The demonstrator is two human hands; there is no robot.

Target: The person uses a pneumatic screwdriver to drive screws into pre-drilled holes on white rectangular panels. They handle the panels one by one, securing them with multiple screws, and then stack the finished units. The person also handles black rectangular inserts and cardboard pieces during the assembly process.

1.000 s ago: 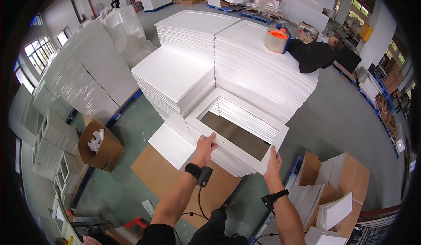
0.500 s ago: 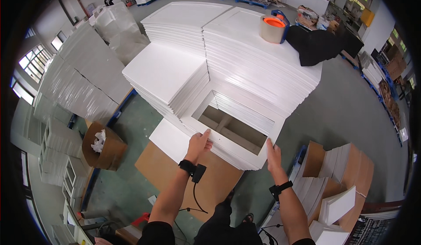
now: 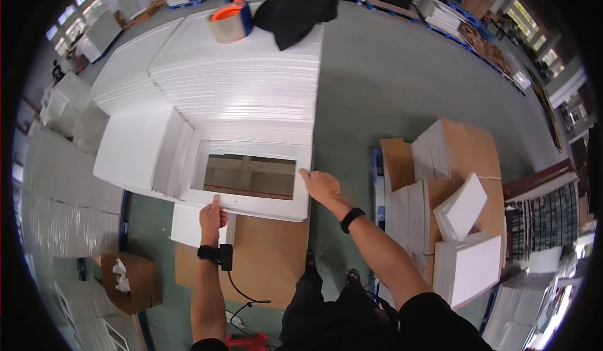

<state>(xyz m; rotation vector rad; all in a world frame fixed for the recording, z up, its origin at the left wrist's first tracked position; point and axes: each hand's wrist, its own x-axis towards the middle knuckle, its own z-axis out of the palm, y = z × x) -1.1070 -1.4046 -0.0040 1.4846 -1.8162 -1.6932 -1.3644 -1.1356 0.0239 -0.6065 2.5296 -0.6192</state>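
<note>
A white frame panel (image 3: 267, 205) with a rectangular opening lies at the near side of tall stacked white panels (image 3: 245, 93). On its near edge, toward the left, my left hand (image 3: 213, 219) is closed, thumb on top. My right hand (image 3: 323, 186) pinches the panel's right edge, with the thumb on the edge and the fingers curled. Through the opening, a brownish surface and white edges show. A lower pile of plain white panels (image 3: 135, 144) stands left of the frame panel. Bands are on both wrists, and a small black device with a cable hangs at the left one.
An orange-cored tape roll with a blue dispenser (image 3: 229, 24) and a black cloth (image 3: 295, 13) lie on the tall stack. Brown cardboard (image 3: 270, 257) lies below. At right stand cartons (image 3: 474, 147) with white panels (image 3: 468, 266); at lower left, a cardboard box (image 3: 141, 285) holds crumpled plastic.
The view has swung to the right, so the stacks appear farther left and the right-hand cartons show more. Both hands still hold the frame panel; the right one sits higher along its edge.
</note>
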